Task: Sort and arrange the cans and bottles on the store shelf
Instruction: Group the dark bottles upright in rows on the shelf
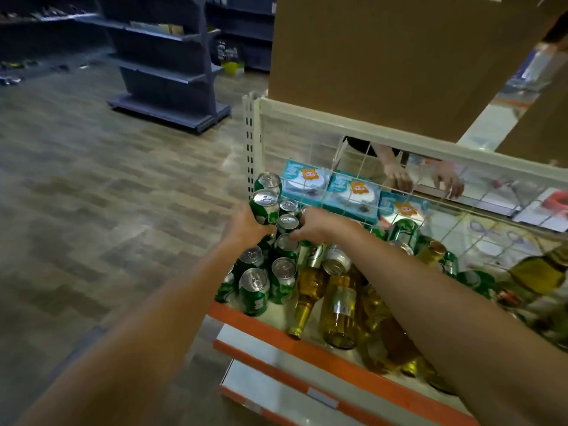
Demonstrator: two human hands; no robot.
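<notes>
Several green cans [254,290] stand upright in rows at the left end of the shelf [276,332]. My left hand [247,226] is wrapped around one green can [265,206] near the back left corner. My right hand [313,224] rests on the cans in the neighbouring row, fingers closed around a can [287,222] there. To the right, yellow glass bottles [339,305] lie on their sides in a loose heap, mixed with more green cans [404,230]. My right forearm crosses above the bottles.
A wire grid back panel [399,192] closes the shelf behind; blue boxes [352,192] and another person's hands [399,176] show through it. A large cardboard box [384,56] sits on top. Dark empty shelving [166,66] stands on the wooden floor to the left.
</notes>
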